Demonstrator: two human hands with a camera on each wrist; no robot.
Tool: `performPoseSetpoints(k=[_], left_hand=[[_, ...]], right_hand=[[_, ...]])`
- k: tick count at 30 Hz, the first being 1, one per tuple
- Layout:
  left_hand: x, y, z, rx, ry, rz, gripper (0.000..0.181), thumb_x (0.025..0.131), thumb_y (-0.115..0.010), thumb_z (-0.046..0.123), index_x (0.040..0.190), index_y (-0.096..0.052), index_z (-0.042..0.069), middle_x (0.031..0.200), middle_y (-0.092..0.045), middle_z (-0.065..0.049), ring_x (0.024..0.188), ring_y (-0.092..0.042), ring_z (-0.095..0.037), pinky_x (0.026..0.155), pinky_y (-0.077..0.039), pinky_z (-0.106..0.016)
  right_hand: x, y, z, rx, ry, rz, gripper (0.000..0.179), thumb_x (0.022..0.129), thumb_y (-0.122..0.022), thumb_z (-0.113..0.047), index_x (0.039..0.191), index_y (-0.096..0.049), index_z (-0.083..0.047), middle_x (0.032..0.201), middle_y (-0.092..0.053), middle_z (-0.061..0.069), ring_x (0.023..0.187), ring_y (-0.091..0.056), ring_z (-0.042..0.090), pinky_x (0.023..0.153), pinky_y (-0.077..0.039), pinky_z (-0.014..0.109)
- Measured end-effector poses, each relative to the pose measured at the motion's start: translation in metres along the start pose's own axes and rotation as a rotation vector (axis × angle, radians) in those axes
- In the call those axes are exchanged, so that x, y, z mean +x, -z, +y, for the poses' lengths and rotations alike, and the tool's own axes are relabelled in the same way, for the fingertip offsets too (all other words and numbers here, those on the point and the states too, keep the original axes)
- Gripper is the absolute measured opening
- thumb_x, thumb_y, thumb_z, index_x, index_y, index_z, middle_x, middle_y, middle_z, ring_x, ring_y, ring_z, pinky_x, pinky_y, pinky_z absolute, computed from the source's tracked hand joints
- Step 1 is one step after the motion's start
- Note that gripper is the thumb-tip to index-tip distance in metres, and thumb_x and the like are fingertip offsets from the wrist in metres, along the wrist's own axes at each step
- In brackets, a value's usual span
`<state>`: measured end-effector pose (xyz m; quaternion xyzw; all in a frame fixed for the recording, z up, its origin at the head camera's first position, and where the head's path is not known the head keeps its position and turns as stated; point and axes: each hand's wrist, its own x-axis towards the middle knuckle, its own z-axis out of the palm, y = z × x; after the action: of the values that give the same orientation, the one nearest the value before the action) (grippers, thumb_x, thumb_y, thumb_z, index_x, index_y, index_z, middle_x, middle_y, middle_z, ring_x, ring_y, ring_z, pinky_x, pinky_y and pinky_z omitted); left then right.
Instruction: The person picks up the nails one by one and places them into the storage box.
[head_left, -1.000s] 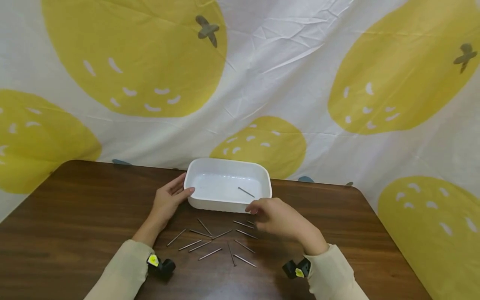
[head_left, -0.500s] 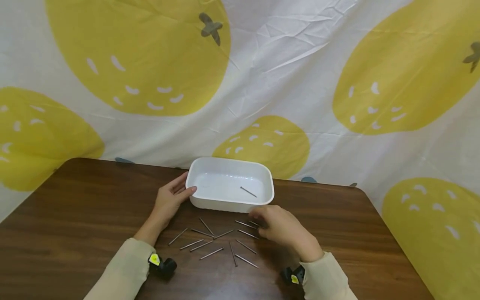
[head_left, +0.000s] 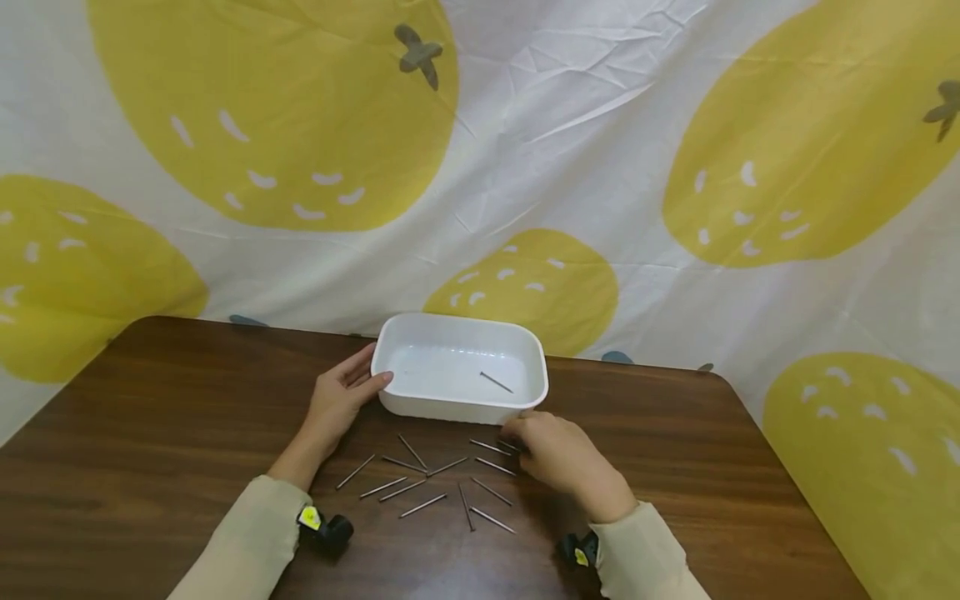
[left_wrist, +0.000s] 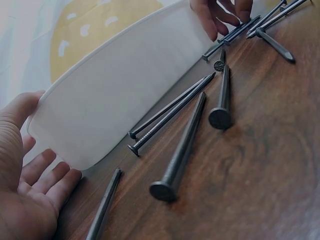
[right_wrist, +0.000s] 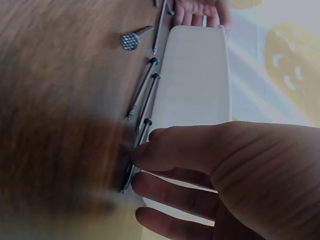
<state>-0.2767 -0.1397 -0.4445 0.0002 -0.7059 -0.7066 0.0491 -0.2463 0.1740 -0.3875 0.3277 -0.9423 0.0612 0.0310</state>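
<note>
A white rectangular dish (head_left: 450,407) stands toward the back of the table, with one nail (head_left: 497,382) inside. My left hand (head_left: 335,404) holds its left end, thumb over the rim and fingers along the outer wall. In front of the dish's right corner, my right hand (head_left: 566,462) is low at the tabletop. Its thumb and forefinger pinch a nail (right_wrist: 145,128) lying close along the dish's front wall; the fingers partly hide that nail. Several more steel nails (head_left: 422,506) lie scattered between the two hands, flat heads showing in the left wrist view.
The dark wooden table (head_left: 187,433) has a rounded back edge close behind the dish. A white cloth (head_left: 525,150) with yellow fruit prints hangs behind it. Small black wrist cameras (head_left: 326,533) sit at both sleeves.
My right hand has come down and back from the dish's front rim to the nails by its right corner. The left hand keeps its hold on the dish.
</note>
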Motion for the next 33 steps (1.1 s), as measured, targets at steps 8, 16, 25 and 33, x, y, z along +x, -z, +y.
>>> performPoseSetpoints(k=[8, 16, 25, 33], left_hand=[[0.0003, 0.0002, -0.0006, -0.010, -0.005, -0.003, 0.064, 0.095, -0.072, 0.020, 0.153, -0.045, 0.010, 0.155, -0.048, -0.017, 0.141, -0.051, -0.030, 0.090, -0.050, -0.005], [-0.0001, 0.0002, -0.0010, -0.009, 0.004, -0.004, 0.065, 0.095, -0.072, 0.022, 0.153, -0.045, 0.011, 0.156, -0.047, -0.016, 0.142, -0.050, -0.029, 0.092, -0.050, -0.006], [0.0002, 0.0009, -0.0019, -0.006, 0.001, -0.005, 0.065, 0.095, -0.072, 0.022, 0.153, -0.045, 0.011, 0.156, -0.047, -0.015, 0.142, -0.050, -0.029, 0.093, -0.050, -0.007], [0.0012, 0.0005, -0.0025, -0.007, -0.006, -0.008, 0.066, 0.095, -0.072, 0.022, 0.154, -0.043, 0.010, 0.157, -0.046, -0.016, 0.142, -0.049, -0.030, 0.093, -0.050, -0.006]], right_hand=[[0.0005, -0.0045, -0.0018, -0.059, -0.005, 0.035, 0.029, 0.078, -0.071, 0.007, 0.097, -0.073, -0.015, 0.096, -0.072, -0.001, 0.085, -0.071, 0.023, 0.063, -0.056, 0.041], [0.0009, -0.0045, 0.0016, 0.011, -0.055, -0.019, 0.034, 0.074, -0.068, 0.008, 0.099, -0.071, -0.015, 0.079, -0.064, -0.005, 0.074, -0.060, 0.015, 0.060, -0.050, 0.035], [-0.0016, -0.0022, 0.0047, 0.064, -0.103, -0.103, 0.039, 0.068, -0.076, 0.005, 0.092, -0.057, -0.018, 0.070, -0.048, -0.009, 0.067, -0.048, 0.012, 0.056, -0.039, 0.029], [-0.0017, -0.0026, 0.0045, 0.055, -0.095, -0.115, 0.038, 0.069, -0.075, 0.007, 0.090, -0.056, -0.019, 0.071, -0.048, -0.009, 0.069, -0.048, 0.011, 0.057, -0.039, 0.029]])
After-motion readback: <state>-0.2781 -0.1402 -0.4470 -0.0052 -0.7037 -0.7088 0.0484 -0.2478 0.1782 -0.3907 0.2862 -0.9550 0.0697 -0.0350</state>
